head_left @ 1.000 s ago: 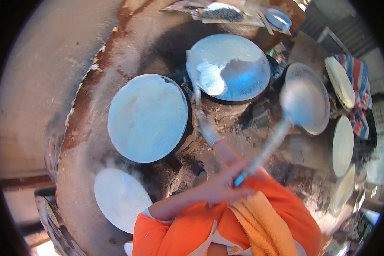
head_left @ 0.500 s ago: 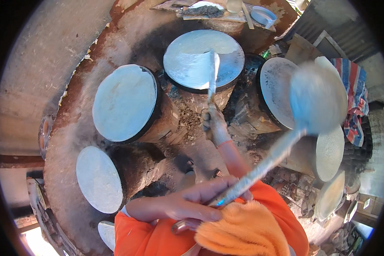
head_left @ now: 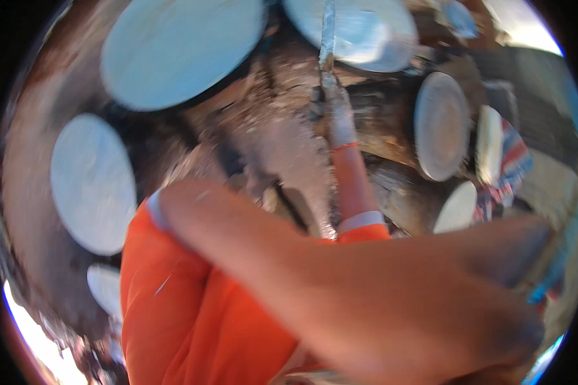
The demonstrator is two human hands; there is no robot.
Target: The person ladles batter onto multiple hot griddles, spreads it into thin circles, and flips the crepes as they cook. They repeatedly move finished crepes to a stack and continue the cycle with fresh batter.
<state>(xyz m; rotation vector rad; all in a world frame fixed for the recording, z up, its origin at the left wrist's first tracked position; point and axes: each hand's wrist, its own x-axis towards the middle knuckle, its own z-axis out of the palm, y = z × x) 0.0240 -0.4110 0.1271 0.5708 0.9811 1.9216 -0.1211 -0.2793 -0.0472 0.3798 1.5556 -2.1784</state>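
Observation:
My left arm crosses in front of me to the lower right, large and blurred. At its end my left hand (head_left: 504, 295) is curled, with a smeared bluish strip that looks like the ladle's handle (head_left: 555, 273) beyond the fingers; the ladle's bowl is not visible. My right arm reaches straight ahead. Dark-smudged or gloved, my right hand (head_left: 332, 106) is closed on a long flat spatula (head_left: 328, 29), whose blade passes over the far round griddle (head_left: 382, 45). A whitish layer coats that griddle, with a whiter patch toward its right. The blade's tip is out of frame.
Coated round griddles stand at the far left (head_left: 180, 54) and left (head_left: 91, 186). A greyish griddle (head_left: 441, 128) is at the right, near pale discs (head_left: 489, 144) and a striped cloth (head_left: 515, 157). A blue ring-shaped utensil (head_left: 459, 18) lies at the back.
The view has shifted, so the griddles sit higher in it. My left hand has swung to the right, and the ladle bowl has left view. My right hand still grips the spatula.

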